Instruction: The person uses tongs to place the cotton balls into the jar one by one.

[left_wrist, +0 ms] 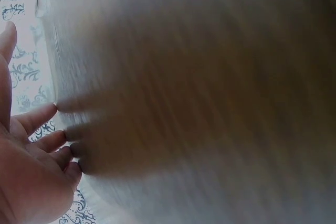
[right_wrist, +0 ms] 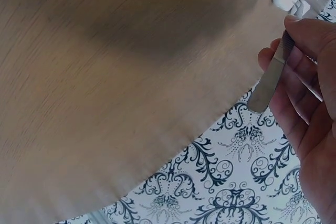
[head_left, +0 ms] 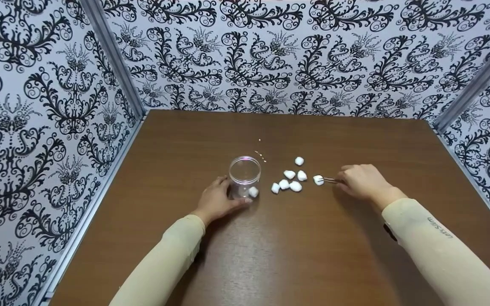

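My left hand (head_left: 218, 201) is at the base of a clear jar (head_left: 245, 171), thumb in front and fingers on its left side. One white cotton ball (head_left: 253, 192) shows through the jar's wall, low down. The left wrist view catches the left hand (left_wrist: 39, 161) with bent fingers, but the jar cannot be made out there. Metal tweezers (right_wrist: 266, 85) are pinched between thumb and fingers of my right hand (head_left: 363, 182). Their tips are at a single cotton ball (head_left: 318, 180), to the right of a loose group of cotton balls (head_left: 295, 186).
Small pale specks (head_left: 260, 155) lie on the brown tabletop (head_left: 287, 255) behind the jar. Patterned walls (head_left: 270, 59) close off the table at the back and both sides, with grey metal posts (head_left: 115, 59) at the corners.
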Motion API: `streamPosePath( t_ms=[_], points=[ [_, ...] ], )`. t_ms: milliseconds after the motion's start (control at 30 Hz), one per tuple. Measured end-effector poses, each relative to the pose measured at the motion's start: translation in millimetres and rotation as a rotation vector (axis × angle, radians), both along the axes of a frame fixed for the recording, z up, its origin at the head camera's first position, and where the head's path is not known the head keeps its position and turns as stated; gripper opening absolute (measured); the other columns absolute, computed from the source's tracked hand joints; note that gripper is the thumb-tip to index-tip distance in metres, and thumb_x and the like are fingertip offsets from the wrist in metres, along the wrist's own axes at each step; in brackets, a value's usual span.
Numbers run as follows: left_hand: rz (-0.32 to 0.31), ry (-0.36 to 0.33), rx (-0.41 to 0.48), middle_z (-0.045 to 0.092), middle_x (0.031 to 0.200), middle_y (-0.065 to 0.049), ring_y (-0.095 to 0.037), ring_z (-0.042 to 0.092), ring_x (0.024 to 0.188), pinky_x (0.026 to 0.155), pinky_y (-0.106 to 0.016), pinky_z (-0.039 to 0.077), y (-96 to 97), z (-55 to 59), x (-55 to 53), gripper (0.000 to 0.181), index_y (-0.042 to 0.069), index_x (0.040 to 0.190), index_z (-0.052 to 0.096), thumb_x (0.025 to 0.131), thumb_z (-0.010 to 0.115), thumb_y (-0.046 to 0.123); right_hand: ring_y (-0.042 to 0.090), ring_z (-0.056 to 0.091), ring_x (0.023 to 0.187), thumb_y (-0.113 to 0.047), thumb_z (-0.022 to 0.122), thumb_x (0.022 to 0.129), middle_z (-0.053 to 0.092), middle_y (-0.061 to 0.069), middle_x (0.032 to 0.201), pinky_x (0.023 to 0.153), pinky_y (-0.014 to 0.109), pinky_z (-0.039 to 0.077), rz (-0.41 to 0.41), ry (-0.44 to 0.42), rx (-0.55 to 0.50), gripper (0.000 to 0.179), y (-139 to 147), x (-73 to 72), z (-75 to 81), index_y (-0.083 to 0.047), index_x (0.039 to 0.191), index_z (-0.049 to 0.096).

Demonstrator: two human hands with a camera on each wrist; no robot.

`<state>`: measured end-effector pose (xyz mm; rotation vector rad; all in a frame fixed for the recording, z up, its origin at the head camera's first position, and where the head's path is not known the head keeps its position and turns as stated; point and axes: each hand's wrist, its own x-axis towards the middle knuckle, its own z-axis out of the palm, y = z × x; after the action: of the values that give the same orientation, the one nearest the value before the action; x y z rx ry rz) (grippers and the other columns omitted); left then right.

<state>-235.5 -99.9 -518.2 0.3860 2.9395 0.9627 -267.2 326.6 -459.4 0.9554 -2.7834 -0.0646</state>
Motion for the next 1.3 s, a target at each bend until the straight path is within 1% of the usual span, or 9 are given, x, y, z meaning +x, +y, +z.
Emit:
streamPosePath(
  t_ms=[167,433,767,1000,1133,1300],
  points=[
    [0.003,-0.001,-0.003,0.046,0.147,-0.014,-0.035,0.045,0.133,0.109,-0.051,0.034,-0.4,-1.4,-1.1,0.090,0.010,0.144,0.053,0.076,0.076,0.065,0.022,0.052,0.055,-0.017,0.078,0.081,0.050,-0.004,0.068,0.050,0.047,0.045,0.014,0.010,-0.007,0.010,-2.2,-0.2,-1.8,-0.015,0.076,0.069],
    [0.002,-0.006,-0.009,0.042,0.151,-0.015,-0.035,0.035,0.141,0.112,-0.053,0.029,-0.7,-3.0,-3.0,0.091,0.011,0.145,0.052,0.076,0.075,0.066,0.022,0.049,0.053,-0.015,0.076,0.079,0.049,-0.003,0.066,0.049,0.047,0.044,0.025,0.024,-0.008,0.012,-4.4,-1.1,-3.0,-0.014,0.072,0.067],
    [0.009,-0.016,-0.017,0.042,0.152,-0.016,-0.036,0.036,0.140,0.111,-0.052,0.030,-0.4,-0.5,-0.9,0.092,0.010,0.146,0.051,0.076,0.076,0.064,0.023,0.052,0.053,-0.015,0.075,0.079,0.051,-0.003,0.066,0.048,0.047,0.044,0.030,0.038,0.003,0.012,-5.4,-1.9,-4.2,-0.015,0.070,0.067],
    [0.007,-0.007,-0.024,0.043,0.151,-0.014,-0.035,0.039,0.138,0.110,-0.053,0.032,-0.8,-1.6,-1.5,0.091,0.012,0.144,0.054,0.075,0.074,0.069,0.019,0.045,0.048,-0.012,0.074,0.078,0.051,-0.004,0.067,0.042,0.043,0.040,0.040,0.073,0.006,0.012,-4.1,-1.7,-3.5,-0.013,0.070,0.066],
    [0.008,0.000,-0.029,0.044,0.151,-0.013,-0.033,0.039,0.139,0.110,-0.052,0.032,-0.8,-3.3,-2.7,0.090,0.013,0.143,0.054,0.075,0.074,0.069,0.020,0.047,0.049,-0.014,0.074,0.079,0.052,-0.004,0.068,0.043,0.045,0.041,0.024,0.069,0.004,0.010,-3.7,-0.8,-2.6,-0.013,0.071,0.067],
    [0.009,0.005,-0.026,0.044,0.150,-0.014,-0.034,0.039,0.138,0.110,-0.052,0.032,-0.6,-3.9,-3.2,0.090,0.014,0.144,0.054,0.075,0.074,0.068,0.022,0.048,0.050,-0.014,0.073,0.079,0.052,-0.003,0.068,0.043,0.046,0.041,0.031,0.079,-0.018,0.007,-3.1,1.1,-0.1,-0.013,0.073,0.069]
  ],
)
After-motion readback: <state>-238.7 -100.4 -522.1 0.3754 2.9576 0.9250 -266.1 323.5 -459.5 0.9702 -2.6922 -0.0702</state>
